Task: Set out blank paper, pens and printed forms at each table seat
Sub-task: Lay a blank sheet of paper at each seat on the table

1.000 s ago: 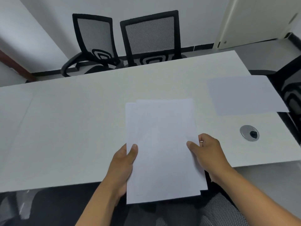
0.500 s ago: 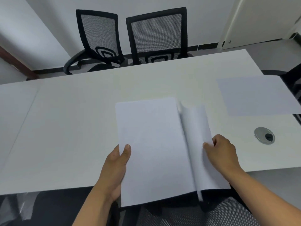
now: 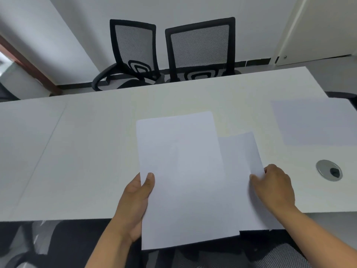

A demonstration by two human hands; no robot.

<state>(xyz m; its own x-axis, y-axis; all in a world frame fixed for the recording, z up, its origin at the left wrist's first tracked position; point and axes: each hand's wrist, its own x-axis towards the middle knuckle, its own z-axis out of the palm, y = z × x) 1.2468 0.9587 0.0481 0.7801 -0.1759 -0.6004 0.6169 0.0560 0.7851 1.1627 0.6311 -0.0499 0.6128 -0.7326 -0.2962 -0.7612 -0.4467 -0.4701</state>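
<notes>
A stack of blank white paper [image 3: 183,180] hangs over the near edge of the white table [image 3: 87,151]. My left hand [image 3: 137,202] grips its left edge, thumb on top. One separate sheet [image 3: 243,171] sticks out from under the stack to the right; my right hand [image 3: 274,186] pinches its right edge. Another blank sheet [image 3: 316,122] lies flat at the table's right end. No pens or printed forms are in sight.
Two black mesh chairs [image 3: 135,55] [image 3: 201,53] stand behind the far edge of the table. A round metal cable grommet [image 3: 329,170] is set in the tabletop at the right. Another dark chair [image 3: 251,254] sits under the near edge below my hands.
My right hand has drawn one sheet out to the right from the stack. The left hand still holds the stack, which shifted slightly left.
</notes>
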